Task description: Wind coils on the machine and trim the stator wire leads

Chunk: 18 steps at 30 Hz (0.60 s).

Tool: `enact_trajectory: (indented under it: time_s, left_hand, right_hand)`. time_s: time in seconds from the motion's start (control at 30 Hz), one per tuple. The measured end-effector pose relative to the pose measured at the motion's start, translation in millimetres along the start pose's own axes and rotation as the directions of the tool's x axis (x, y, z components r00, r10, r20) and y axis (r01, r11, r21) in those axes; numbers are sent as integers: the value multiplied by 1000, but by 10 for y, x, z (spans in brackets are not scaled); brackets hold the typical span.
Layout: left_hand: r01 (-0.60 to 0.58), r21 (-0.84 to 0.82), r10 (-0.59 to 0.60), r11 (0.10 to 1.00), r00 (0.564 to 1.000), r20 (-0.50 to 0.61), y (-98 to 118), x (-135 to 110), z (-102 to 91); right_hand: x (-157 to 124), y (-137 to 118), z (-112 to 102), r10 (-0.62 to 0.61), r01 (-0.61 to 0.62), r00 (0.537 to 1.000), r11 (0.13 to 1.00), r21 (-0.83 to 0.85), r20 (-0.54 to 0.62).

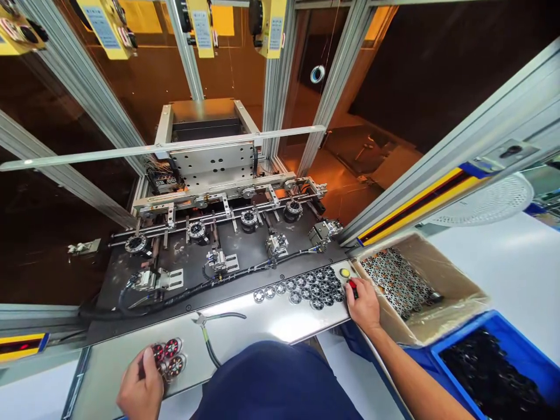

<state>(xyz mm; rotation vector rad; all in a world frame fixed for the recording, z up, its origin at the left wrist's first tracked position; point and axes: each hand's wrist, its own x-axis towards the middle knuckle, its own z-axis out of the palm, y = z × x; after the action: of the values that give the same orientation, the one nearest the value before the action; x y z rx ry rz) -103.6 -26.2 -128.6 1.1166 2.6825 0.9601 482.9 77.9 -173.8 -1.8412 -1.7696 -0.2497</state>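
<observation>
At the front left of the metal ledge, my left hand (142, 382) has its fingers curled against a small group of round red-and-black motor stators (175, 366). Its thumb and forefinger close on the leftmost one, partly hidden by the hand. On the right end of the ledge, my right hand (365, 306) has its fingers closed around a red button (352, 288), just below a yellow button (345, 273). Beside that hand lie several round black parts with star-shaped metal cores (317, 291). A pair of cutting pliers (209, 332) rests between the hands.
Behind the ledge, a machine bed (245, 251) carries several round fixtures (249, 220) and small clamps. Right of it stand a lined cardboard box (455, 280) of metal cores and a blue bin (516, 338) of black parts. A striped yellow light bar (415, 204) slants along the frame.
</observation>
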Motion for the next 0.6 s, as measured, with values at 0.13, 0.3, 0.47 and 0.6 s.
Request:
enact_trajectory:
  time_s: [0.13,0.3,0.47,0.6]
  left_hand:
    - [2,1,-2,1000,1000,-10,-26,10,19]
    - [-28,-18,27,999,999,-25,-24,9,31]
    - [-81,-60,79,995,996,-36,-48,-11,47]
    - [-118,-97,115,988,993,-38,-104,-45,77]
  right_hand:
    - [-11,12,10,3,-3,1000,1000,4,0]
    - [-27,41,23,4,-4,1000,1000,11,4]
    - [-29,91,24,-16,16,1000,1000,25,5]
    - [-60,99,-42,-86,85,996,996,40,27]
